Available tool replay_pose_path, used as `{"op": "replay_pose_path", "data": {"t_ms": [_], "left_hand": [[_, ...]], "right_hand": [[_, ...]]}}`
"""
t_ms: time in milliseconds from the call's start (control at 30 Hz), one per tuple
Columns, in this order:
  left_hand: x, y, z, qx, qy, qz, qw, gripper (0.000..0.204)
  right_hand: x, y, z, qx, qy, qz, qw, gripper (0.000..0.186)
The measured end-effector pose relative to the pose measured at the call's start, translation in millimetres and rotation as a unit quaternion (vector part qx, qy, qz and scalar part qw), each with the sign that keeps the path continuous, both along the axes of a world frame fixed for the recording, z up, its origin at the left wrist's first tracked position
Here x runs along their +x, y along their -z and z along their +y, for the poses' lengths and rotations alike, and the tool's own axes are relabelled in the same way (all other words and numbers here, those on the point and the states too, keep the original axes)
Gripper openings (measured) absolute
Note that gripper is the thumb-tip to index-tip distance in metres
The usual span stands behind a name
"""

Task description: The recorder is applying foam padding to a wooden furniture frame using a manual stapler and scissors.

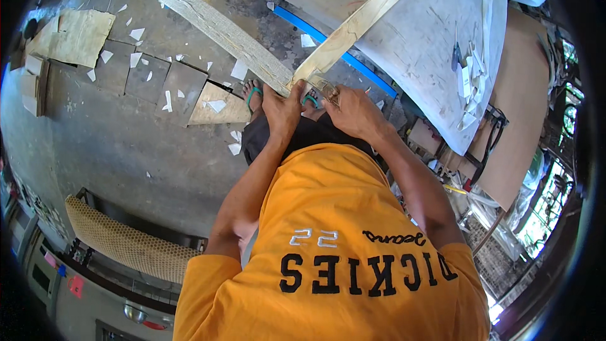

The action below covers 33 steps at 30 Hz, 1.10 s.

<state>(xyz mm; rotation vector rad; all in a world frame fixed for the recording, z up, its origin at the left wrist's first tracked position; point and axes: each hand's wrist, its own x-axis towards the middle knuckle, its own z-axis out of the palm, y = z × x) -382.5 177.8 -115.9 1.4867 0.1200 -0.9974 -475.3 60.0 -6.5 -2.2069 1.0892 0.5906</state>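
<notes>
Grey concrete floor occupies the left, where we note white scraps scattered. From the upper left we record a long pale strip, its long axis slanting down to the right, its near end in the left hand. We find that hand mostly closed on the strip, thumb extended at the spot where a second wooden strip meets it; whether the ends overlap we cannot tell. The second strip points up and to the right, passing above a blue rail and over the table, so the pair makes a V opening away from the wearer. Just right of the meeting point, we find the right hand curled, thumb and fingers closed on a small brownish item we cannot identify. Farther right, a blue-handled tool lies on the table.
</notes>
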Motion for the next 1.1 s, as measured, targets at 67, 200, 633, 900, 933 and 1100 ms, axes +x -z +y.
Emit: {"op": "replay_pose_path", "data": {"t_ms": [67,200,633,900,933,1100], "left_hand": [[1.0,0.1,0.4,0.007,0.003,0.003,1.0,0.05],[2.0,-1.5,0.3,0.028,0.016,0.009,0.999,0.052],[11.6,-2.2,2.2,0.044,0.037,0.014,0.998,0.049],[12.2,-1.7,2.6,0.039,0.031,0.009,0.999,0.05],[12.6,-0.4,1.6,0.04,0.025,0.014,0.999,0.051],[19.6,3.2,7.3,0.011,0.016,0.055,0.998,0.058]], "right_hand": [[0.6,4.0,-1.2,-0.008,-0.006,0.002,1.0,0.031],[-3.1,17.5,-2.1,-0.033,-0.02,0.005,0.999,0.032],[-21.5,5.6,7.8,0.03,0.008,-0.042,0.999,0.029],[3.5,11.5,13.3,-0.003,-0.015,0.031,0.999,0.027],[0.9,20.8,13.6,-0.012,-0.022,0.018,1.0,0.027],[-9.2,22.9,13.7,-0.007,-0.008,-0.036,0.999,0.028]]}}
